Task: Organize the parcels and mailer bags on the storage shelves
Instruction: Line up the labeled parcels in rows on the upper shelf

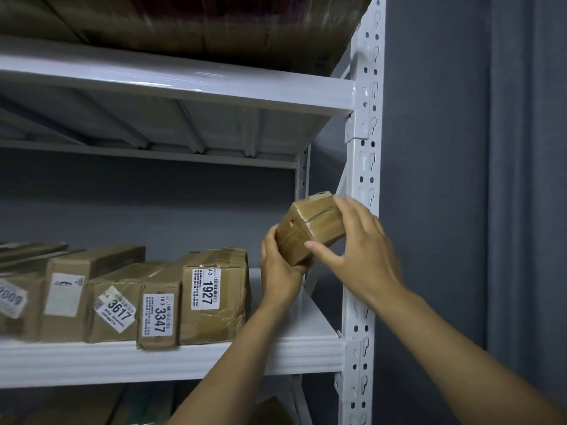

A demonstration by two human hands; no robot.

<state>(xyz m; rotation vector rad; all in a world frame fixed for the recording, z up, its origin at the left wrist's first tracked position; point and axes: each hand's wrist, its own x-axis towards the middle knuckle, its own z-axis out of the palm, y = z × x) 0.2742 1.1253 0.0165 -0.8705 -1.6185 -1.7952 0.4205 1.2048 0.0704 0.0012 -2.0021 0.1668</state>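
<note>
Both arms reach up from the lower right toward the right end of the middle shelf (306,320). The left hand (280,266) comes from below, wrist bent back, and cups the lower near corner of the small taped parcel (302,237), with its fingers curled up the left face. The right hand (360,240) lies over the parcel's right side, thumb stretched across the near face and fingers wrapped over the top edge, so both hands grip it. The parcel is held tilted in the air above the shelf's bare right end. It is just beside the white upright post (365,148) and well clear of the 1927 parcel (214,297). Left of that one, the 3347 parcel (158,315) and the 3617 parcel (113,312) stand label-out in the same row, touching side by side. The right fingertips are hidden behind the held parcel, and the left palm is under it. A pale label at the parcel's far top corner shows only an edge and cannot be read. The row's leftmost boxes are blurred and cut by the frame; one label there reads perhaps 2009. A large box (199,23) on the top shelf is cropped at the top of the frame. The tier below is dark, and the brown shapes there are indistinct.
</note>
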